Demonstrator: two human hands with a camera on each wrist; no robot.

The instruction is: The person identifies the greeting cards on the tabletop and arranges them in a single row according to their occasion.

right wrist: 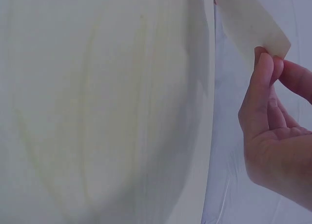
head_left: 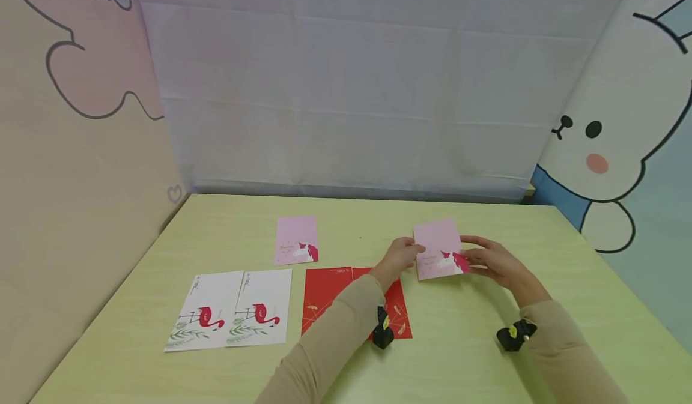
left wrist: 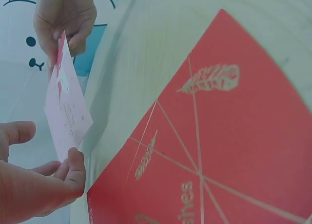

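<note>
A pink card (head_left: 435, 245) with a white unicorn and dark pink mane is raised off the table between both hands. My left hand (head_left: 399, 260) pinches its left edge; in the left wrist view, fingers (left wrist: 75, 168) meet near the card's lower corner. At the opposite edge my right hand (head_left: 500, 266) pinches it, thumb and finger together on a corner in the right wrist view, where the card's pale back (right wrist: 253, 26) shows. Beneath the left forearm lie two red cards (head_left: 327, 293) with gold feathers, partly hidden by the sleeve.
A second pink unicorn card (head_left: 296, 239) lies farther back on the pale wooden table (head_left: 227, 230). Two white flamingo cards (head_left: 262, 308) lie side by side at left. A white sheet (head_left: 351, 104) hangs behind the table, with cartoon-painted walls on both sides.
</note>
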